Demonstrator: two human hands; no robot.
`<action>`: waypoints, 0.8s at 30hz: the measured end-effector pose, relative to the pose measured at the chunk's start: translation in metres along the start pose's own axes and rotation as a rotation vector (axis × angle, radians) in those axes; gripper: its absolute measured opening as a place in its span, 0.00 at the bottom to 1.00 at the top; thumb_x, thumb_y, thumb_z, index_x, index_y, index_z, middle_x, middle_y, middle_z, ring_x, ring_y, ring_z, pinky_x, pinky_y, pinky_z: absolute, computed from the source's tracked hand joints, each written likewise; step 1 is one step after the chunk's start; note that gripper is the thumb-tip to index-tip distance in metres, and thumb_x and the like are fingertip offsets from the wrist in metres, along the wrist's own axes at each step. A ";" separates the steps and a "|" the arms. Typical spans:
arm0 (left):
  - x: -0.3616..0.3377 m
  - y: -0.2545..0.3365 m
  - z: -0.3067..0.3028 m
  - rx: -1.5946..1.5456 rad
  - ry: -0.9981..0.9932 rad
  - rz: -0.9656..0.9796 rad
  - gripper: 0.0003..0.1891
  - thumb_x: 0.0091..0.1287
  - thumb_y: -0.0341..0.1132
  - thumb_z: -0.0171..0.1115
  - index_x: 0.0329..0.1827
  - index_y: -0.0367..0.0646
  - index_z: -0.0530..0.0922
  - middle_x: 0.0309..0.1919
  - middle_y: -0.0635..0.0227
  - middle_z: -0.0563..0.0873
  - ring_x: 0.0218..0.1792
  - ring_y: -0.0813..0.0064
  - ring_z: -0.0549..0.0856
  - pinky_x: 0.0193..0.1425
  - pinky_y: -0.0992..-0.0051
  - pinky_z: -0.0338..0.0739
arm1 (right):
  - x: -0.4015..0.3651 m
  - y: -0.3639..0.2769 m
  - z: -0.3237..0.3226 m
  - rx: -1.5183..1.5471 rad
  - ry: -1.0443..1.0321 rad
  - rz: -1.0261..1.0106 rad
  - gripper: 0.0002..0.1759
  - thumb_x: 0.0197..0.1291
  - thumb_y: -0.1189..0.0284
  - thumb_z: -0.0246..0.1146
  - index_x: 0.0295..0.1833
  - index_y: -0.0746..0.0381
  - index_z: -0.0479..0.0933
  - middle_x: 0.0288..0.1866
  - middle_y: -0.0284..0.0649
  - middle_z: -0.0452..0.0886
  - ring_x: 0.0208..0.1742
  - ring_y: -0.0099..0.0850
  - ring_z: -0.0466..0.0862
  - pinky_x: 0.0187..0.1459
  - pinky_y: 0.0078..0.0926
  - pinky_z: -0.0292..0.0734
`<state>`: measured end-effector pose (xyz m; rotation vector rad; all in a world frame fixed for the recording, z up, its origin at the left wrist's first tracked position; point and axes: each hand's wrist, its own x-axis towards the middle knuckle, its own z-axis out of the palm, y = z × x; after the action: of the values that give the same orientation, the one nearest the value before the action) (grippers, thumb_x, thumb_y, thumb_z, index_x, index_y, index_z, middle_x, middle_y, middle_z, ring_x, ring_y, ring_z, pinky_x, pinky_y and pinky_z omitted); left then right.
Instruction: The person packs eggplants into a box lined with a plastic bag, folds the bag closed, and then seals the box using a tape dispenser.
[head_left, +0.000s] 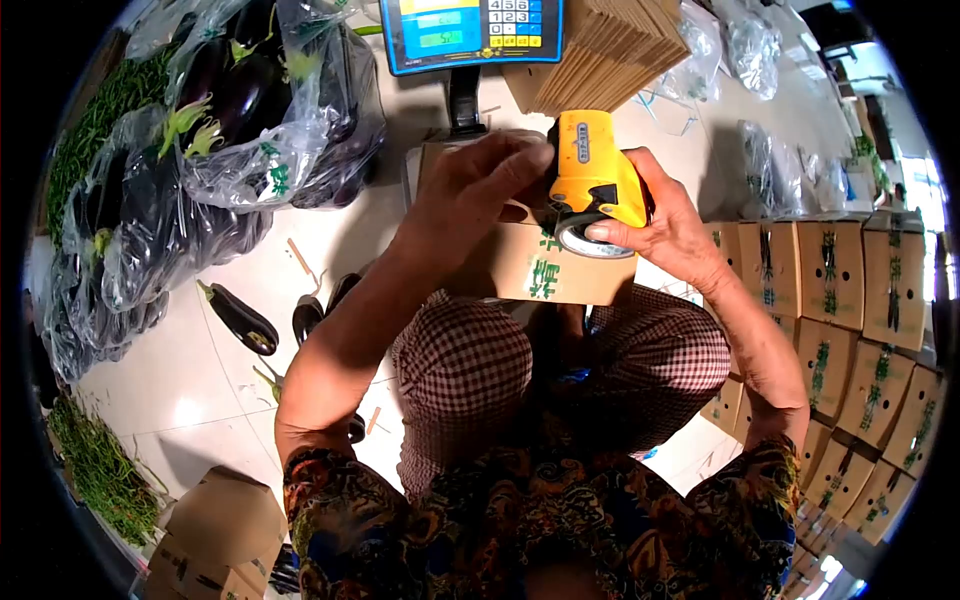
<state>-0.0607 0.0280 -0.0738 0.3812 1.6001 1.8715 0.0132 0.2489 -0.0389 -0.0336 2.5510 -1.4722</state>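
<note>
Both hands are over a cardboard box [515,262] with green printing, which stands in front of the knees. My right hand [675,222] grips a yellow tape dispenser [592,165] from its right side, with the thumb on the tape roll [590,240]. The dispenser is above the box's right part. Just left of it, my left hand [490,175] has its thumb and fingers drawn together near the dispenser's edge; whatever may be between them is too small to make out. Behind the box is a scale display [473,38] on a black post.
Plastic bags of eggplants [240,110] lie at the left, with loose eggplants [243,318] on the floor. Green peppers [100,465] are heaped at the far left. Flattened cardboard [610,50] stands behind the scale. Printed boxes [830,270] are stacked at the right. An open carton [225,520] is lower left.
</note>
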 end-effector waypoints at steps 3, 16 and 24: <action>-0.001 -0.021 -0.016 -0.049 -0.050 0.141 0.17 0.72 0.46 0.51 0.50 0.42 0.78 0.37 0.69 0.85 0.42 0.78 0.84 0.45 0.75 0.78 | 0.003 0.001 0.004 -0.084 0.006 -0.001 0.33 0.49 0.62 0.76 0.55 0.61 0.66 0.43 0.38 0.81 0.47 0.28 0.80 0.53 0.26 0.75; -0.002 -0.066 -0.037 0.242 0.235 0.390 0.07 0.69 0.33 0.57 0.41 0.38 0.79 0.26 0.71 0.82 0.26 0.84 0.78 0.31 0.83 0.72 | 0.010 -0.019 0.029 -0.569 -0.095 0.017 0.38 0.47 0.51 0.74 0.54 0.62 0.64 0.39 0.46 0.81 0.43 0.43 0.83 0.47 0.36 0.79; -0.057 -0.096 -0.165 -0.092 0.455 0.000 0.06 0.71 0.36 0.56 0.36 0.45 0.75 0.25 0.78 0.70 0.25 0.85 0.66 0.30 0.81 0.62 | 0.005 -0.014 0.024 -0.749 -0.150 -0.068 0.36 0.48 0.52 0.73 0.52 0.63 0.64 0.28 0.51 0.81 0.28 0.51 0.84 0.33 0.45 0.81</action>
<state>-0.0893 -0.1303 -0.1911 -0.0953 1.7848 2.1285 0.0116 0.2209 -0.0387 -0.3223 2.8239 -0.4315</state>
